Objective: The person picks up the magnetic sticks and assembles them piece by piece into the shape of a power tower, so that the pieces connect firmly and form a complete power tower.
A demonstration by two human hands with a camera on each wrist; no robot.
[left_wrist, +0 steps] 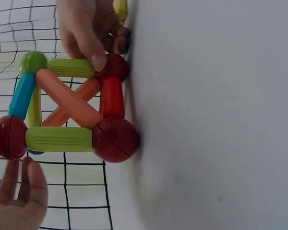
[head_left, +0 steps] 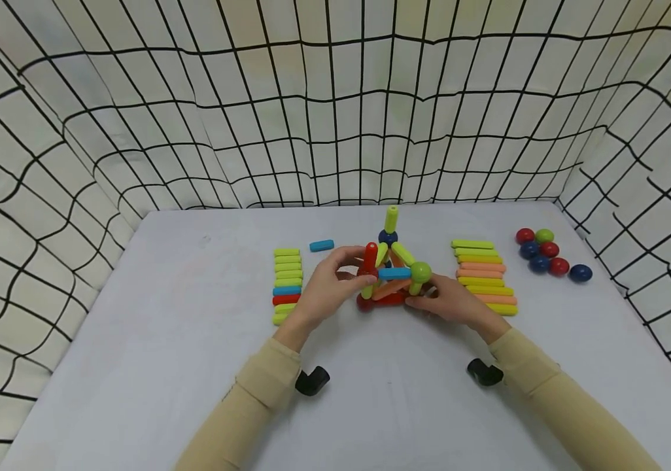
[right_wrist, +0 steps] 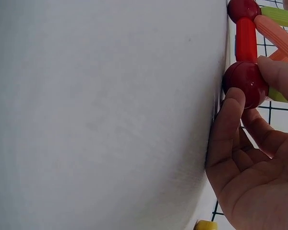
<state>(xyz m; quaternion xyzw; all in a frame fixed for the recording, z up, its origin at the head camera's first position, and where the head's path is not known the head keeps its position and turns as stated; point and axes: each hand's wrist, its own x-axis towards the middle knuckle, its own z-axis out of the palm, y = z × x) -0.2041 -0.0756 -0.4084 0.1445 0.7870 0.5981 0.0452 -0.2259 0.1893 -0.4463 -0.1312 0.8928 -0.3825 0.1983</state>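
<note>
A frame of plastic sticks and balls (head_left: 395, 273) stands mid-table, likely a magnetic building set. Red balls are at its lower front corners, one red ball (left_wrist: 113, 140) at the left, joined by a red stick (left_wrist: 112, 97). Orange sticks (left_wrist: 69, 98) cross as diagonals. My left hand (head_left: 326, 288) holds the upper left red ball (left_wrist: 9, 137), from which a red stick (head_left: 370, 255) points up. With thumb and fingers, my right hand (right_wrist: 259, 163) pinches the lower right red ball (right_wrist: 246, 85). A green ball (head_left: 420, 272) sits above it. At the back, a green stick (head_left: 391, 219) rises from a blue ball (head_left: 388, 237).
Left of the frame lies a column of short sticks (head_left: 287, 275), with one blue stick (head_left: 322, 245) apart. Longer yellow, green and orange sticks (head_left: 484, 275) lie to the right. Several loose balls (head_left: 547, 250) sit at far right. Black netting (head_left: 335, 137) surrounds the table's back and sides.
</note>
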